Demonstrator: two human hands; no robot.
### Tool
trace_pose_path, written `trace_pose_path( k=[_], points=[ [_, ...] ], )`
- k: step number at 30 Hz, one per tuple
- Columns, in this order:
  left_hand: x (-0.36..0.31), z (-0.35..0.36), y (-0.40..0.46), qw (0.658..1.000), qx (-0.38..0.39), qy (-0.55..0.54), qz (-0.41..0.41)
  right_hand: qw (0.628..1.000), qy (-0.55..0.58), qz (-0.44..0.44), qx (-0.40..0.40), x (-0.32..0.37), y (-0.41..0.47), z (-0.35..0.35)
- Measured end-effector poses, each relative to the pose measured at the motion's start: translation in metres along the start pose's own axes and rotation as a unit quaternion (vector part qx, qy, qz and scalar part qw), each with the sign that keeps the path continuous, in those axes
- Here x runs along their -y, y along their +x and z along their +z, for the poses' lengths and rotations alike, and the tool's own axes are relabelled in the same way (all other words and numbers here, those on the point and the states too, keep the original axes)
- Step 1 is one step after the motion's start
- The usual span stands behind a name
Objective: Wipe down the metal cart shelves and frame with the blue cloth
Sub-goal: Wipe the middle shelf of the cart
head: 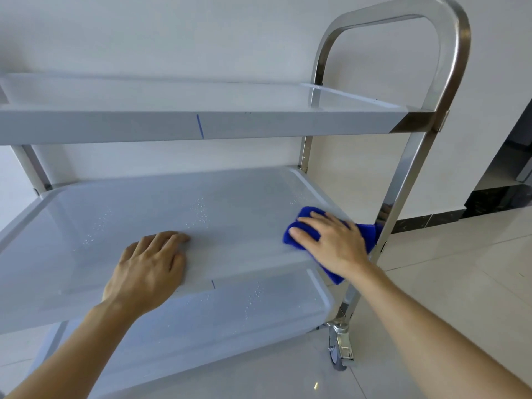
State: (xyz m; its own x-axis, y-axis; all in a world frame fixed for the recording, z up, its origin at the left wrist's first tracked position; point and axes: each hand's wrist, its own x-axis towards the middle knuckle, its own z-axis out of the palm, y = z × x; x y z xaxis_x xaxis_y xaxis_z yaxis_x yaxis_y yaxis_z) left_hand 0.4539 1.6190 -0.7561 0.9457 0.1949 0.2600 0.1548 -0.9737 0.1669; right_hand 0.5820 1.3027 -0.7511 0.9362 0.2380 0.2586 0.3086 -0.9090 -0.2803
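Head view: right hand (331, 243) presses the blue cloth (305, 226) flat on the cart's middle shelf (144, 208); left hand (146, 269) rests flat, holding nothing.

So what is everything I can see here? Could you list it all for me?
cart frame: one, shiny steel, upright loop at the right end
top shelf: one, pale grey, across the upper picture
middle shelf: one, pale grey, dotted with water drops, under both hands
bottom shelf: one, pale grey, also with drops, lowest
caster wheel: one in view, grey with a metal bracket, at the foot of the right post
blue cloth: one, bright blue, at the right end of the middle shelf
floor: pale glossy tiles, dark skirting along the wall
wall: white, behind the cart
left hand: bare, resting flat on the middle shelf
right hand: bare, pressing on the blue cloth
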Motion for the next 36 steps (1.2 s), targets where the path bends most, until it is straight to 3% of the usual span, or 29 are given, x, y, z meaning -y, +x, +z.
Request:
trace_pose_path(
  k=[5,10,15,17,19,25,28,30,36],
  points=[
    [0.001,0.004,0.003,1.000,-0.006,0.013,-0.004,0.997,-0.033,0.067,0.025,-0.019,0.043,0.000],
    [0.002,0.003,0.008,1.000,0.002,0.030,-0.006,0.989,-0.064,0.116,0.070,0.037,0.081,0.023],
    [0.006,0.005,0.010,1.000,0.011,0.014,-0.002,0.991,0.002,-0.099,0.085,0.114,0.056,0.042],
    [0.008,0.005,0.011,1.000,0.020,0.003,0.001,0.978,0.006,-0.168,0.123,0.107,0.041,0.039],
    [0.010,0.005,0.012,0.999,0.035,-0.004,0.006,0.972,0.001,-0.178,0.151,0.078,0.039,0.030],
    [0.006,0.003,0.010,1.000,0.008,0.023,0.005,0.995,-0.062,-0.023,0.075,-0.010,0.097,0.010],
    [0.004,0.005,0.012,1.000,0.000,0.015,-0.003,0.992,-0.075,0.075,0.069,-0.005,0.134,0.024],
    [0.003,0.004,0.012,1.000,0.002,0.016,-0.003,0.990,-0.088,0.085,0.064,0.025,0.157,0.040],
    [0.003,0.000,0.011,1.000,0.016,0.014,-0.012,0.979,-0.025,-0.159,0.121,0.132,0.134,0.076]
  ],
)
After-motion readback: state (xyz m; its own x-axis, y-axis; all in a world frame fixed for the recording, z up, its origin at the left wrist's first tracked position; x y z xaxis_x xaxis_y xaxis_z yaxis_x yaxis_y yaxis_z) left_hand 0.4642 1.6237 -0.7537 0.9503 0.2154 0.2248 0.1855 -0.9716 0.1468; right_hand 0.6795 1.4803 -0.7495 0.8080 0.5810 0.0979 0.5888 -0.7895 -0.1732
